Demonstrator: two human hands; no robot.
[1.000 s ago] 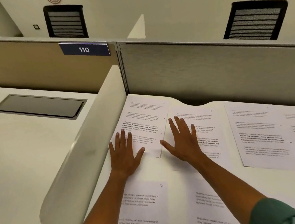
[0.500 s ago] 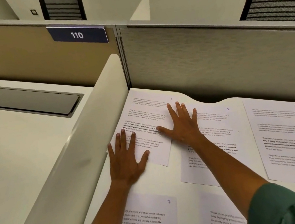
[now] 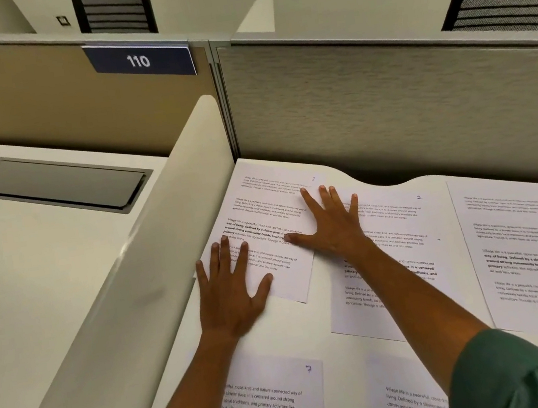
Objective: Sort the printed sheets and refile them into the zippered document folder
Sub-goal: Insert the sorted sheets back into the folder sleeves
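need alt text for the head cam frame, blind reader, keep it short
Both hands press flat, fingers spread, on printed sheets laid out across a white desk: the left hand on the sheet numbered 1, the right hand straddling it and sheet 2. More sheets lie around; no folder shows. A partition sign reads 110.

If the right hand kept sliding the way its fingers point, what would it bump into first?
Probably the grey partition wall. The right hand lies flat on the sheets, fingers pointing at the desk's back edge; nothing else shows between.
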